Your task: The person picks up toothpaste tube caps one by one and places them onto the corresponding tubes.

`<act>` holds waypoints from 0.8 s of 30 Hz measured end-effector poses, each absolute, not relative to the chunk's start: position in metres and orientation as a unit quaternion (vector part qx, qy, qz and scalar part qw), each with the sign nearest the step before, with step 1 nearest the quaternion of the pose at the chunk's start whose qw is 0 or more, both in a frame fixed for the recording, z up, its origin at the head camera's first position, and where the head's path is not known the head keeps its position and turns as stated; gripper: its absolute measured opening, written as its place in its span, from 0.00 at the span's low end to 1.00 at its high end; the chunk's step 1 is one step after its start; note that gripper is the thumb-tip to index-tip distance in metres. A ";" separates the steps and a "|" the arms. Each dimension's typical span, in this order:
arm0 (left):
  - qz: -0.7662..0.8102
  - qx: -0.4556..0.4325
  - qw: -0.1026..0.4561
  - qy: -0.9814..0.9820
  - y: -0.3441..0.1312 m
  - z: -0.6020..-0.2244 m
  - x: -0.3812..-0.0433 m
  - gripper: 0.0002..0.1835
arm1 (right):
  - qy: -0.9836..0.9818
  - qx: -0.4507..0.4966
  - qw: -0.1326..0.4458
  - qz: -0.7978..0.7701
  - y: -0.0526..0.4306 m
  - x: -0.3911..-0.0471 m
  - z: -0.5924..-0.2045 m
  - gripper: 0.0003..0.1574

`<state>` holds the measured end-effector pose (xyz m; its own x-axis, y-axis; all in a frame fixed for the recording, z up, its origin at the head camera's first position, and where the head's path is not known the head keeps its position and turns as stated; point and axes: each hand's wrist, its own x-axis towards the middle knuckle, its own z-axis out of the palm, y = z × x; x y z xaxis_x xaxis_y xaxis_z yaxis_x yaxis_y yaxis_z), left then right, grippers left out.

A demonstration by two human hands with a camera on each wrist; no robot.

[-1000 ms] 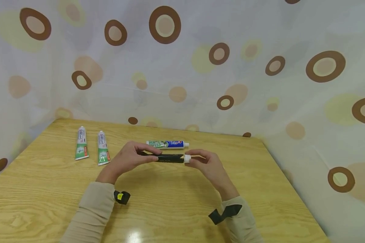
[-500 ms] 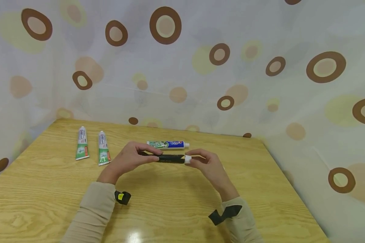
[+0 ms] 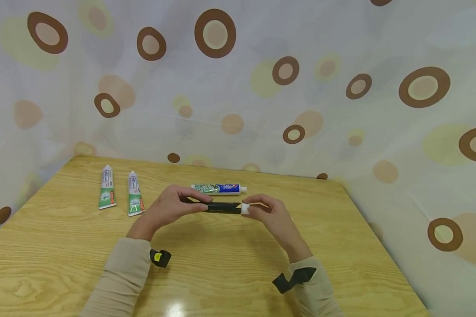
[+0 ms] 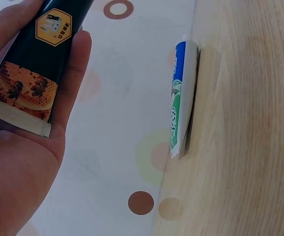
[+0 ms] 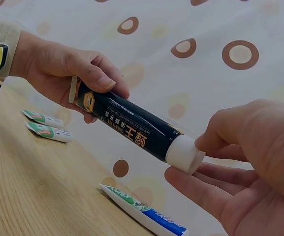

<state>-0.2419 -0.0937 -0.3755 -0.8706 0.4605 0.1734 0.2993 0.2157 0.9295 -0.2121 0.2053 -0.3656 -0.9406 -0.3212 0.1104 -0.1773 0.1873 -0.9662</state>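
Note:
A black toothpaste tube [image 3: 224, 208] with a white cap [image 5: 185, 154] is held level above the table, its cap end to the right. My left hand [image 3: 170, 209] grips the flat-crimped end, thumb on one side and fingers on the other; in the left wrist view the tube [image 4: 38, 69] shows a honeycomb print. The thumb and fingers of my right hand [image 3: 271, 218] pinch the white cap. Just behind the held tube, a blue and green toothpaste tube [image 3: 218, 189] lies on the table.
Two white and green toothpaste tubes [image 3: 107, 187] lie side by side at the left of the wooden table [image 3: 222, 273]. A white curtain-like backdrop [image 3: 246, 105] with brown rings stands along the table's back and right edges.
Both hands keep their hold on the black toothpaste tube and hardly move. The white cap has shifted very slightly to the right. The other tubes lie as before.

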 end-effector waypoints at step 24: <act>0.569 0.247 0.068 0.782 -0.091 -0.372 -0.240 0.13 | 0.764 -0.159 0.067 -0.622 0.207 -0.212 -0.366 0.16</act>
<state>-0.2402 -0.0906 -0.3718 -0.8686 0.4636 0.1746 0.3090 0.2314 0.9225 -0.2121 0.2067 -0.3657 -0.9409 -0.3250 0.0956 -0.1594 0.1756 -0.9715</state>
